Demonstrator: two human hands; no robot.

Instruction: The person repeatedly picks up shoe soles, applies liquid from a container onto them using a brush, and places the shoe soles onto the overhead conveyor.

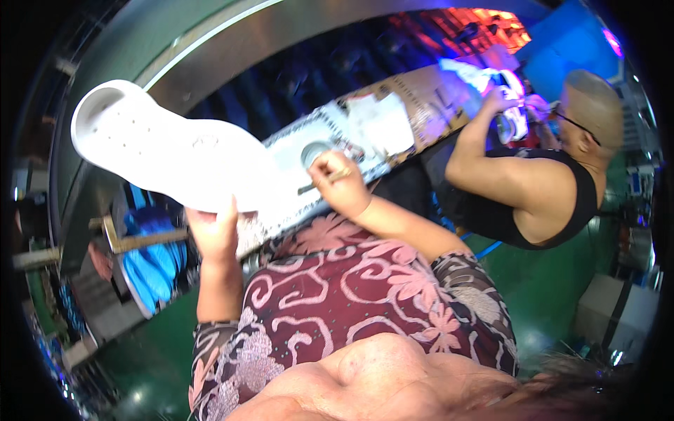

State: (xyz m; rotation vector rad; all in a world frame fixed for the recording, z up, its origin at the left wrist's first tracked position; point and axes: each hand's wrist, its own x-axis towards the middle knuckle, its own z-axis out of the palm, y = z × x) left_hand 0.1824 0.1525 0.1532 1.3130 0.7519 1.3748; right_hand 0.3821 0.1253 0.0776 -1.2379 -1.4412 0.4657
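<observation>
Green factory floor shows below, and a long counter [393, 112] with a worn, paper-covered top runs from about eight o'clock up to two o'clock across the view, behind it a dark conveyor-like band. At ten o'clock the left hand [214, 231] is closed around the heel end of a white shoe sole [168, 151], held up off the counter with its pale face turned toward the camera and its toe pointing to ten o'clock. Near the centre the right hand [340, 184] is gripping a thin brush [323, 181], whose tip points toward a small round pot [316, 151] standing on the counter just at eleven o'clock of the knuckles. To do this well, I judge the brush should take only a modest load from the pot, wiped on the rim, and the sole should be kept tilted and steady so an even coat can follow its edge without drips reaching the patterned sleeve. At two o'clock a co-worker in a black sleeveless top handles a white shoe [512, 105], well apart from the sole.
</observation>
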